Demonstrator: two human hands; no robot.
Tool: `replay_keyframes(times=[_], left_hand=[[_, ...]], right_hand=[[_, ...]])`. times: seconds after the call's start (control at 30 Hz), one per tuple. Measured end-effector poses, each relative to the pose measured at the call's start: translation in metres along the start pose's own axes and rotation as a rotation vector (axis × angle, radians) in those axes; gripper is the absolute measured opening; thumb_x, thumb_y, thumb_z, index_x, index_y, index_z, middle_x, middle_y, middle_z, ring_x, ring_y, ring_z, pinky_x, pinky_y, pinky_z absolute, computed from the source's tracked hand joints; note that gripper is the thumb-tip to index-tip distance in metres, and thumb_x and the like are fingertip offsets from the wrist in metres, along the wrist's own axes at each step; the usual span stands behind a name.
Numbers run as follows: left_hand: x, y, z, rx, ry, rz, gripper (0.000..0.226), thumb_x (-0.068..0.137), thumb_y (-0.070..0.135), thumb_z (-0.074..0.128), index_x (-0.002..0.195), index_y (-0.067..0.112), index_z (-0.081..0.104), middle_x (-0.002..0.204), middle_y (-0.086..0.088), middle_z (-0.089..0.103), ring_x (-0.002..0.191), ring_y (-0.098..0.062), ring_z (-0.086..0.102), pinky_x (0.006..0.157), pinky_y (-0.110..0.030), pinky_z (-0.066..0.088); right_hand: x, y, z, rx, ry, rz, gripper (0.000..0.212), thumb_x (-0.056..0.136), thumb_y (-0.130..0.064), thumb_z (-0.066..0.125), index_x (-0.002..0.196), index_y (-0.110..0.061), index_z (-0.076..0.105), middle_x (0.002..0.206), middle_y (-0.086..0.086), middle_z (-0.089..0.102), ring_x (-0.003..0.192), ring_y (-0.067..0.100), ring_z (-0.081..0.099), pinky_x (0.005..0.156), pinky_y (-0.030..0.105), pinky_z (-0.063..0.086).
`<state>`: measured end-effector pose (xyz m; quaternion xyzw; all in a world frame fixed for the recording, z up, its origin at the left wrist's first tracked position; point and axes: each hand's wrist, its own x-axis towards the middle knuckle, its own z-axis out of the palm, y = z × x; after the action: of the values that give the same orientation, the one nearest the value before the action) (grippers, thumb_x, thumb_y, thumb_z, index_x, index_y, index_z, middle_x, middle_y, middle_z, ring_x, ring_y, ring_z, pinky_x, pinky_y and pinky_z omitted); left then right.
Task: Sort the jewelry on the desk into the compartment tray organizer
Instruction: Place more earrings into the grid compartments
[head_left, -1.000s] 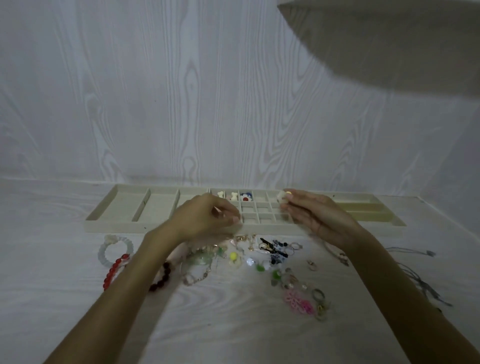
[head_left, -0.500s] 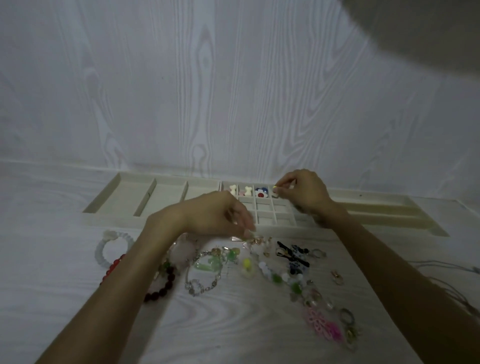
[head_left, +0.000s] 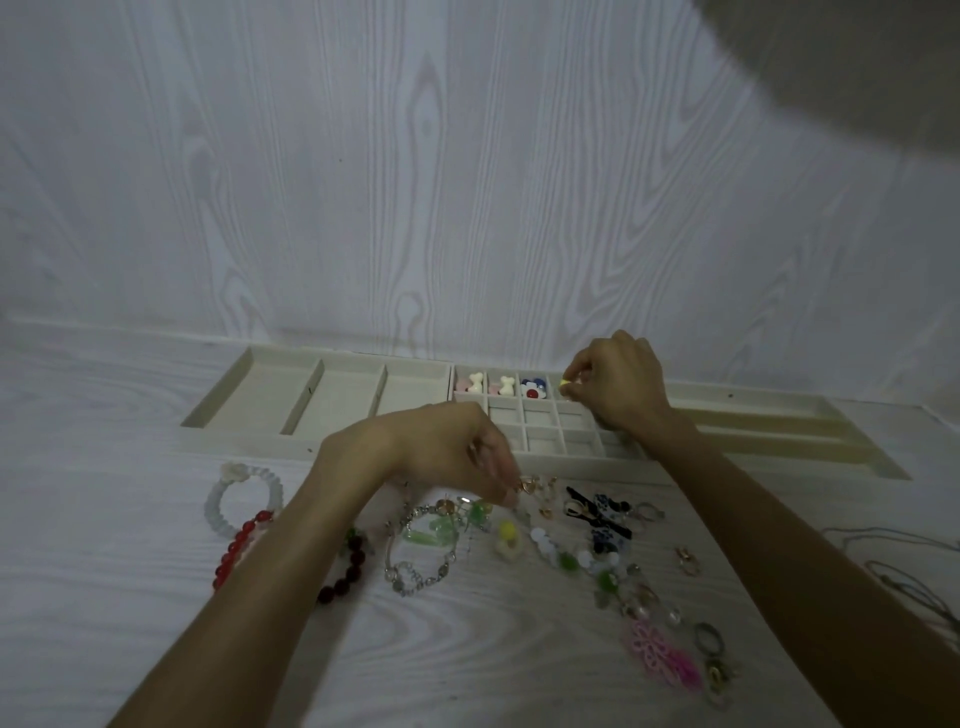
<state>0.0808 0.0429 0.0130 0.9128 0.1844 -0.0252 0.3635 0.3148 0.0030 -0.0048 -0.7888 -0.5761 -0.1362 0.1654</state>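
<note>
The right hand (head_left: 621, 387) pinches a small yellow piece (head_left: 564, 384) over the tray (head_left: 343, 402), just right of the blue flower (head_left: 533, 387), and it could drop in the wrong box, while the left hand (head_left: 452, 449), just in front of the tray, pinches a gold piece (head_left: 527, 483) that could slip.

A long cream compartment tray organizer (head_left: 332, 400) lies across the middle of the frame, its small centre cells holding two bone-shaped charms (head_left: 470, 383) and a blue flower piece (head_left: 533, 387). Below it, toward lower centre and right, loose jewelry (head_left: 571, 551) is scattered: red, white and dark bead bracelets, green beads and a pink ornament.
</note>
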Motion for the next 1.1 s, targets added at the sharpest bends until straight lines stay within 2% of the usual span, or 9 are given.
replay_keyframes(times=[0.13,0.33,0.5,0.6,0.7,0.77,0.83,0.93,1.1], left_hand=[[0.000,0.001,0.001,-0.004,-0.001,0.005,0.012,0.080,0.041,0.071,0.091,0.036,0.072,0.086,0.017,0.070,0.083,0.001,0.064,0.083,-0.024,0.051],[0.001,0.001,0.003,0.002,-0.103,0.021,0.016,0.080,0.036,0.072,0.096,0.032,0.073,0.084,0.019,0.071,0.077,0.008,0.064,0.075,-0.014,0.047],[0.006,0.000,0.010,0.065,-0.159,0.015,0.022,0.076,0.033,0.077,0.097,0.028,0.073,0.082,0.019,0.071,0.065,0.013,0.060,0.070,-0.013,0.045],[0.008,0.001,0.013,0.072,-0.152,0.025,0.018,0.078,0.028,0.076,0.095,0.026,0.075,0.088,0.013,0.074,0.075,0.007,0.064,0.077,-0.017,0.049],[-0.001,0.009,0.004,0.079,-0.161,0.067,0.018,0.080,0.023,0.074,0.098,0.021,0.075,0.091,0.014,0.074,0.082,0.003,0.067,0.083,-0.018,0.050],[-0.012,0.017,-0.011,0.036,-0.058,0.125,0.016,0.081,0.025,0.072,0.097,0.024,0.075,0.087,0.021,0.073,0.081,0.003,0.067,0.078,-0.016,0.050],[-0.014,0.025,-0.031,-0.006,0.154,0.178,0.013,0.080,0.033,0.072,0.092,0.032,0.075,0.082,0.021,0.072,0.077,0.001,0.066,0.068,-0.015,0.050],[0.015,0.035,-0.052,0.095,0.418,0.186,0.016,0.077,0.041,0.072,0.091,0.034,0.076,0.081,0.021,0.071,0.076,0.003,0.064,0.069,-0.019,0.051],[0.096,0.036,-0.055,0.350,0.390,0.045,0.020,0.082,0.041,0.069,0.100,0.036,0.073,0.097,0.016,0.070,0.085,-0.001,0.061,0.064,-0.015,0.041]], right_hand=[[-0.001,0.002,-0.005,0.054,-0.035,0.055,0.017,0.078,-0.033,0.073,0.088,-0.020,0.076,0.093,0.000,0.071,0.090,0.019,0.061,0.089,0.038,0.046],[-0.005,0.003,-0.013,0.130,-0.057,0.096,0.017,0.085,-0.029,0.064,0.092,-0.019,0.076,0.091,0.000,0.074,0.086,0.019,0.064,0.086,0.037,0.049],[-0.003,0.005,-0.037,0.429,0.037,0.217,0.018,0.087,-0.030,0.063,0.097,-0.019,0.074,0.096,-0.002,0.073,0.084,0.010,0.063,0.080,0.029,0.050],[-0.005,0.005,-0.054,0.618,0.095,0.263,0.017,0.085,-0.027,0.067,0.097,-0.017,0.073,0.095,-0.001,0.072,0.087,0.013,0.065,0.087,0.033,0.052],[-0.008,0.008,-0.068,0.728,0.040,0.259,0.017,0.085,-0.025,0.068,0.097,-0.015,0.073,0.090,0.002,0.072,0.081,0.009,0.065,0.086,0.029,0.051],[-0.011,0.014,-0.073,0.751,-0.053,0.244,0.018,0.086,-0.024,0.067,0.099,-0.014,0.072,0.089,0.003,0.072,0.079,0.008,0.063,0.085,0.027,0.049],[-0.012,0.022,-0.073,0.742,-0.125,0.236,0.018,0.086,-0.024,0.066,0.100,-0.013,0.072,0.091,0.004,0.072,0.082,0.009,0.064,0.082,0.023,0.047],[-0.013,0.032,-0.066,0.685,-0.198,0.222,0.016,0.088,-0.020,0.064,0.100,-0.016,0.072,0.097,0.003,0.071,0.091,0.012,0.064,0.082,0.020,0.044],[-0.012,0.041,-0.050,0.595,-0.270,0.224,0.017,0.088,-0.017,0.060,0.100,-0.018,0.073,0.104,0.002,0.071,0.091,0.009,0.060,0.082,0.019,0.042]])
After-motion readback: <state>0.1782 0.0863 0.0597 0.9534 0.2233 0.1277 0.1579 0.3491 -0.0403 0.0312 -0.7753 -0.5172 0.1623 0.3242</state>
